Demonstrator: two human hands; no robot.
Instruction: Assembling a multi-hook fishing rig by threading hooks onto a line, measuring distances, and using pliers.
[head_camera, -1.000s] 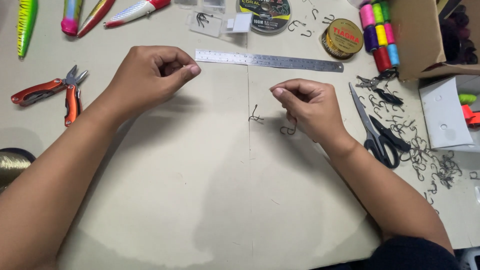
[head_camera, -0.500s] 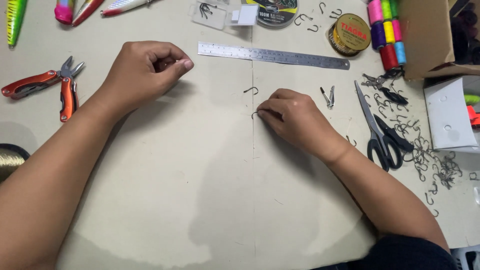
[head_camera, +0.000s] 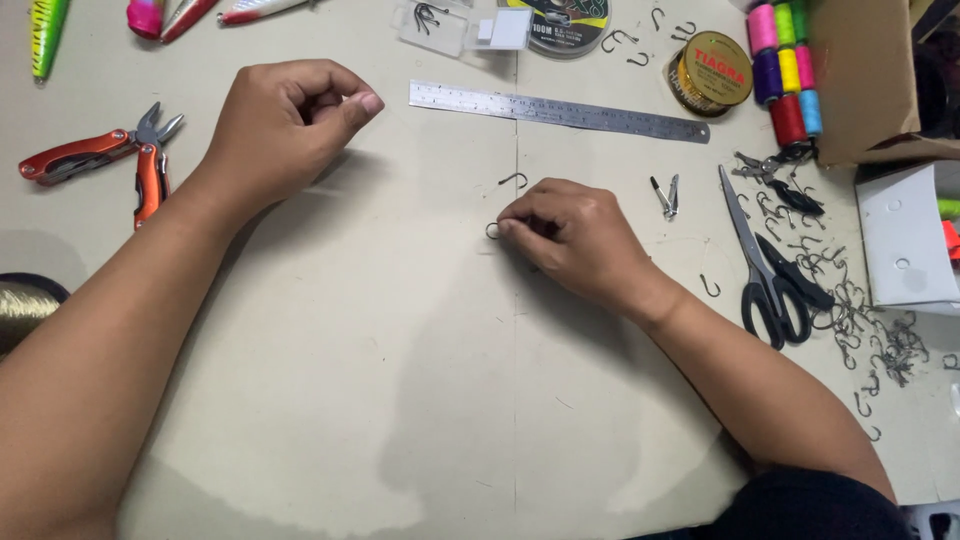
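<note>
The right hand (head_camera: 575, 240) lies low on the pale table (head_camera: 400, 400), its fingertips (head_camera: 507, 226) pinched on a small dark hook (head_camera: 492, 231) that rests on the table. A second hook (head_camera: 513, 179) lies just behind it, apart from the hand. The left hand (head_camera: 285, 125) is farther back, curled into a loose fist with thumb pressed to finger; I cannot tell if anything is inside. Left of it lie orange pliers (head_camera: 110, 160). Black scissors (head_camera: 765, 265) lie to the right. Behind both hands is a long metal ruler (head_camera: 560, 110).
</note>
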